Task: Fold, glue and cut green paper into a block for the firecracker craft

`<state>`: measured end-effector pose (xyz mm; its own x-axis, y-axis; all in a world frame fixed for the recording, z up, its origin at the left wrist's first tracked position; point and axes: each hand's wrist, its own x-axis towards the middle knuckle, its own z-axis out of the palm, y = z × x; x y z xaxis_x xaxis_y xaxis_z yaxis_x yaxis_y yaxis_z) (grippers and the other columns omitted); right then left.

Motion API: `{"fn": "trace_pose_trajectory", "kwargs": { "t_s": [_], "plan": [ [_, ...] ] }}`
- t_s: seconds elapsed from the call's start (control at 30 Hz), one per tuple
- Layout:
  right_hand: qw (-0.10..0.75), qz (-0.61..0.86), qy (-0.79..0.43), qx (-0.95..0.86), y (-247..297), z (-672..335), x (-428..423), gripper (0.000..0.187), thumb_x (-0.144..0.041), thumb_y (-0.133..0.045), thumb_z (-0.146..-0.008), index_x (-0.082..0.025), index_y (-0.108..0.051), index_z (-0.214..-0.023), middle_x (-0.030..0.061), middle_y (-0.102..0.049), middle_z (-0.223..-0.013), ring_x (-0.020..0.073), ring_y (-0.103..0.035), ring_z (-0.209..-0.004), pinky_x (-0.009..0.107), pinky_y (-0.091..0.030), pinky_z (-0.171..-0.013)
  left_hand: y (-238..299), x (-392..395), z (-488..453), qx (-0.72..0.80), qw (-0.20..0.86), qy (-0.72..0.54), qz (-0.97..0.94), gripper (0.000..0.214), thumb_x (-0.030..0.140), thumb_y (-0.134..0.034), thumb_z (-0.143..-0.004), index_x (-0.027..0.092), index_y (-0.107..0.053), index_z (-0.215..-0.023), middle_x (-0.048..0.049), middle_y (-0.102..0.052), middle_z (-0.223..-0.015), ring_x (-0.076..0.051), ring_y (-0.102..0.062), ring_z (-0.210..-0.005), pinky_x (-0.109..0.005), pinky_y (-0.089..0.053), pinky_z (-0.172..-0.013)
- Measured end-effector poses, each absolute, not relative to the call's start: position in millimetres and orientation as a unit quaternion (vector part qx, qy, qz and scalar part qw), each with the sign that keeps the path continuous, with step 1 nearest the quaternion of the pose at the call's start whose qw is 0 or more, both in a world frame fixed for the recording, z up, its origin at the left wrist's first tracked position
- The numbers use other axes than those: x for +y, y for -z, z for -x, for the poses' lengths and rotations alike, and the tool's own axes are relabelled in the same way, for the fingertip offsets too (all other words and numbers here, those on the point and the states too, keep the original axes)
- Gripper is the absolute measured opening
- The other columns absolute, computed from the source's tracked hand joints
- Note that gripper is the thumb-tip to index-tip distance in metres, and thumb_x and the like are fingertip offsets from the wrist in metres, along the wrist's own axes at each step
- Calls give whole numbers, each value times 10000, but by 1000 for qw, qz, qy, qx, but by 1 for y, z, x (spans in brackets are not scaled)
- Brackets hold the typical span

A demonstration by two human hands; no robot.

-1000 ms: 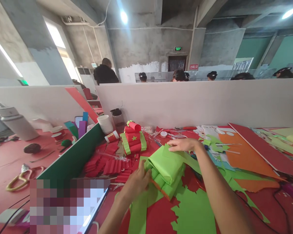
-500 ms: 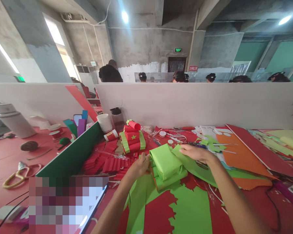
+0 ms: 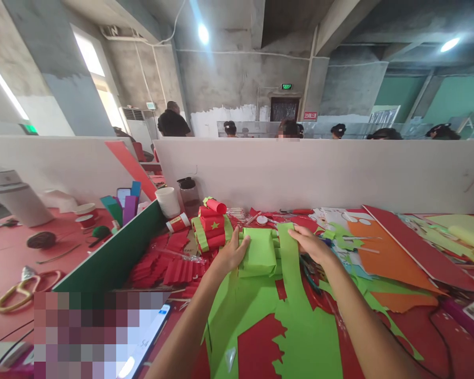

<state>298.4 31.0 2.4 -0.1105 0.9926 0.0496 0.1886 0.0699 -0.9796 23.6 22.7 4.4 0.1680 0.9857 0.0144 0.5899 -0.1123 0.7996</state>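
Pinches green strip (image 3: 289, 263) in right hand (image 3: 311, 245), just beside green box (image 3: 258, 250) on table (image 3: 11, 252); touches box with left hand (image 3: 233, 253), cannot tell whether gripping. Seems to have box covered, strip not yet fastened.

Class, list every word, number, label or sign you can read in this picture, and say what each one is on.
"EXIT": on the green exit sign; the characters above it are too small to read.
"54": on the smartphone screen; the part to its left is pixelated.
Red wall sign: characters too blurred to read.
Tipped paper cup: print too small to read.
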Motion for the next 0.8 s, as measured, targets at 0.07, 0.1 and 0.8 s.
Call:
{"fn": "trace_pose_trajectory", "kwargs": {
  "t_s": [0.07,0.1,0.8],
  "plan": [
    [480,513,-466,-538,-8,-305,32,286,-481,-664,-811,-225,-644,-937,1,-688,-732,184,-643,-642,278,-516,-548,-13,12,-24,564,260,-281,-732,728,643,-322,-945,242,-220,-1544,-144,-260,-1595,-347,-146,-1487,-574,-210,-1152],
    [501,512,-470,-516,-9,-308,32,278,-484,-681,-798,-230,-639,-904,-4,-673,-690,174,-619,-579,268,-489,-494,-16,7,-24,537,229,-278,-763,700,639,-329,-947,275,-242,-1538,-118,-236,-1606,-340,-109,-1494,-571,-214,-1154],
    [407,537,-285,-682,20,-291,38,373,-180,-519,-839,-267,-519,-1202,-16,-598,-779,176,-578,-656,282,-445,-649,10,2,-42,458,237,-271,-813,896,685,-502,-859,255,-149,-1561,-109,107,-1637,-360,-169,-1479,-450,-356,-1119]
  ]
}}
